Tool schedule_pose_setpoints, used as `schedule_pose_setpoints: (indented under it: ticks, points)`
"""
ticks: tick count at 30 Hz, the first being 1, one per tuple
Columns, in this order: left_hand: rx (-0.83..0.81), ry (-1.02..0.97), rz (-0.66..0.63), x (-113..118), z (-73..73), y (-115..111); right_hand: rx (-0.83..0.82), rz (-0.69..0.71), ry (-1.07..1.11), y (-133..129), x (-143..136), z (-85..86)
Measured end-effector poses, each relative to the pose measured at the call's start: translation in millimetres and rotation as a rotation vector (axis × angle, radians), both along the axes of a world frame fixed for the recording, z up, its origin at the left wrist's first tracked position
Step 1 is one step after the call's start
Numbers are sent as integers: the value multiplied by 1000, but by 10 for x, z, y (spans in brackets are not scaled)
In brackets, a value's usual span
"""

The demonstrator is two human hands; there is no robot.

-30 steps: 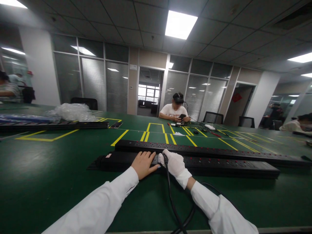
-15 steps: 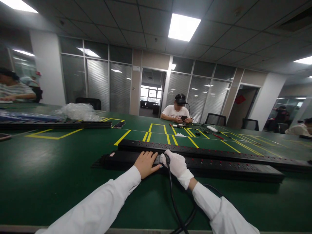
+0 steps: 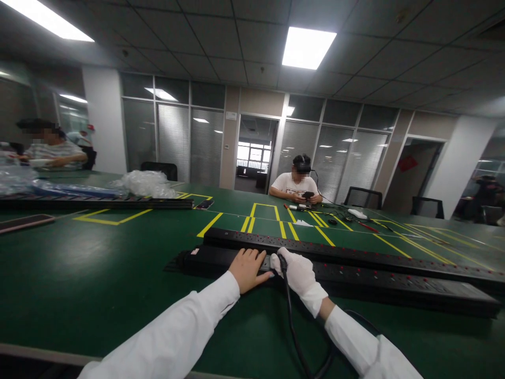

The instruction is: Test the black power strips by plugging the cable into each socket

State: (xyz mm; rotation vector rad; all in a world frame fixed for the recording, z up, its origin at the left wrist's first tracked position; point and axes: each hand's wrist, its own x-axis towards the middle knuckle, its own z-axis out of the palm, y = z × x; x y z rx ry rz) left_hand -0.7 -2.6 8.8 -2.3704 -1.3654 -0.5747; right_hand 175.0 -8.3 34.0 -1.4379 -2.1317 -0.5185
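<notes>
My bare left hand (image 3: 248, 269) lies on the near black power strip (image 3: 215, 259), fingers spread over its top and thumb pointing right. Close beside it, my right hand (image 3: 298, 271) in a white glove is closed around the plug end of a black cable (image 3: 291, 316), held at the strip's top face. Whether the plug sits in a socket is hidden by the fingers. The cable hangs toward me and loops at the table's front. Behind the near strip runs a second long black strip (image 3: 236, 238) with red dots along it.
Across the green table (image 3: 130, 284) a person (image 3: 295, 184) holds a phone. Clear plastic wrap (image 3: 148, 184) and more black strips (image 3: 98, 202) lie at the left, near a phone (image 3: 26, 222). Cables and a white adapter (image 3: 357, 214) are at the back right.
The whole view has shifted, so the hands and strips appear slightly farther right. Both hands keep their places on the near strip, and the right one still grips the cable end.
</notes>
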Motion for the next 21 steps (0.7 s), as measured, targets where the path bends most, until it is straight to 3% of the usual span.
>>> schedule_pose_setpoints:
  ticks: [21]
  points:
    - [-17,-2,1,-2,27,-22,20,-4,-8,33,10,-34]
